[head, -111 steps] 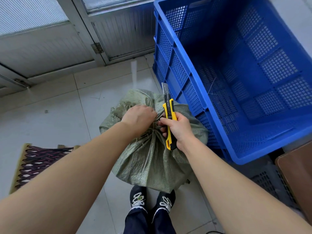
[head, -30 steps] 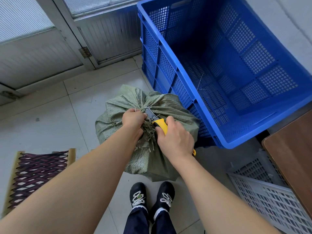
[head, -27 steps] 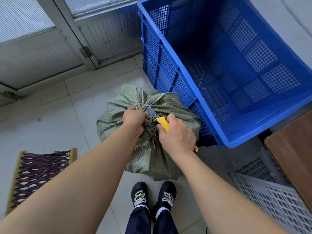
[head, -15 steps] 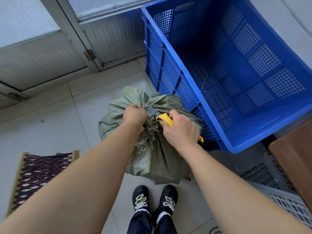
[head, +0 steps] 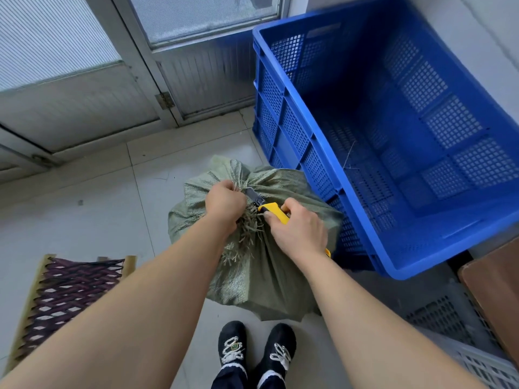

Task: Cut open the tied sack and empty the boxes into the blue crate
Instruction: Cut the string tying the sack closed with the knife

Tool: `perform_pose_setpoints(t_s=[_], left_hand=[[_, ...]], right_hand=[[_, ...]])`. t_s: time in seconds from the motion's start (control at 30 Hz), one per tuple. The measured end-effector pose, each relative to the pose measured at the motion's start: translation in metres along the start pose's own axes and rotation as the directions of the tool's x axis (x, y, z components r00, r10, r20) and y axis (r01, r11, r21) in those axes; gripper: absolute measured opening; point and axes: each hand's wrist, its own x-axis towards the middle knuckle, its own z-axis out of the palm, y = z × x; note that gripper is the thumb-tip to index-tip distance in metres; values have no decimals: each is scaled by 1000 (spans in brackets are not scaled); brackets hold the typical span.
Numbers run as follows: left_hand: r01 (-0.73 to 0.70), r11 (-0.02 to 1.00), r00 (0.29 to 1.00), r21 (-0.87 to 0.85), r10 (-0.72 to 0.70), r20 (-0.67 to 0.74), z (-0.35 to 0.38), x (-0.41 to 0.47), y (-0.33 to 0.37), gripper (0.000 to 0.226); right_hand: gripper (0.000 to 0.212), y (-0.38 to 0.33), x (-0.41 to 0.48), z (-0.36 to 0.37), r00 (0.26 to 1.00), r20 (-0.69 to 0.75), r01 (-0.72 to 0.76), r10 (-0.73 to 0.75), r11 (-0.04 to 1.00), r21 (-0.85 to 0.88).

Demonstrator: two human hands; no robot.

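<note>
A green woven sack (head: 280,276) stands on the tiled floor in front of my feet, its neck bunched and tied. My left hand (head: 223,202) grips the gathered neck with its frayed strands. My right hand (head: 299,228) holds a yellow utility knife (head: 273,210), whose blade lies against the tie beside my left fingers. The big blue crate (head: 323,153) stands just right of the sack, with only a few loose fibres on its bottom. The boxes are hidden inside the sack.
A metal-framed glass door (head: 179,60) closes off the far side. A woven mat (head: 61,293) lies at the lower left. A grey perforated crate (head: 460,327) and a brown board (head: 500,299) sit at the lower right.
Earlier the knife pointed upright beside the neck; now its blade is laid sideways against the tie. Over the last second both hands stay in place and the view has lifted slightly.
</note>
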Motion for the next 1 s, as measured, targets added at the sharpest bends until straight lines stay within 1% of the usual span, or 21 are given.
perform_pose_setpoints(t_s=[0.1,0.13,0.2,0.27,0.3,0.4,0.43,0.5,0.63,0.67,0.73,0.83,0.9,1.0], left_hand=[[-5,999,1000,50,5,1,0,-5,-1,27],[-15,997,1000,76,14,9,-2,-6,0,23],[-38,995,999,91,35,38,-2,-5,-1,22],[-40,996,996,79,34,79,-5,-2,-2,29],[-56,992,994,115,44,100,-8,-1,-1,30],[-191,928,974,320,138,181,-19,-4,8,18],[-234,903,966,361,174,192,-21,-7,12,18],[-256,892,960,374,188,210,-23,-7,11,20],[-187,950,973,248,145,179,-20,-3,2,23],[-172,957,977,235,134,168,-19,-5,1,30],[-151,965,980,216,118,158,-14,-9,-2,40],[-142,982,973,121,116,201,-10,-16,-7,44],[-148,987,969,61,132,207,-8,-16,-8,46],[-168,983,969,75,150,196,-5,-14,-7,48]], right_hand=[[32,3,0,1,992,-28,116,-123,979,-169],[33,4,2,1,990,-27,131,-138,973,-188],[35,7,5,0,993,-18,111,-115,982,-150],[37,11,6,1,994,-12,107,-109,985,-132],[37,13,5,2,992,-8,126,-128,983,-135],[37,17,8,4,981,5,192,-194,964,-186],[37,18,11,4,978,5,206,-209,956,-211],[39,19,17,2,979,14,202,-204,955,-217],[47,21,18,7,997,8,83,-83,991,-104],[47,20,17,11,998,7,66,-65,993,-101],[48,19,14,17,998,-4,56,-57,990,-129],[50,19,12,15,997,-53,48,-57,987,-156],[49,18,11,11,997,-55,50,-61,982,-184],[47,12,4,12,999,-19,39,-45,975,-218]])
